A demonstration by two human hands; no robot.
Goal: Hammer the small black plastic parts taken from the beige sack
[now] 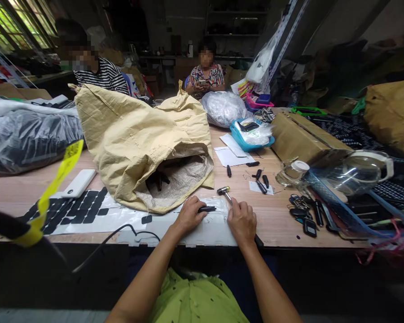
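My left hand (190, 214) rests at the table's front edge, its fingers closed on a slim black piece (207, 209) whose exact kind I cannot make out. Beneath it lies a white sheet or board (188, 229) with clear plastic film. In my right hand (243, 220) is a small hammer (223, 190), its head raised close to the black piece but apart from it. The hammer's dark handle end sticks out below my palm. Just beyond my left hand gapes a large beige sack (148, 134), with dark pieces inside it.
Several small black parts (261, 186) lie right of centre. Further right are keys (298, 206), a glass jug (360, 172), a blue basket (343, 197) and a cardboard box (306, 137). Black stickers (87, 206) and a white device (79, 183) are at left. Two people sit across the table.
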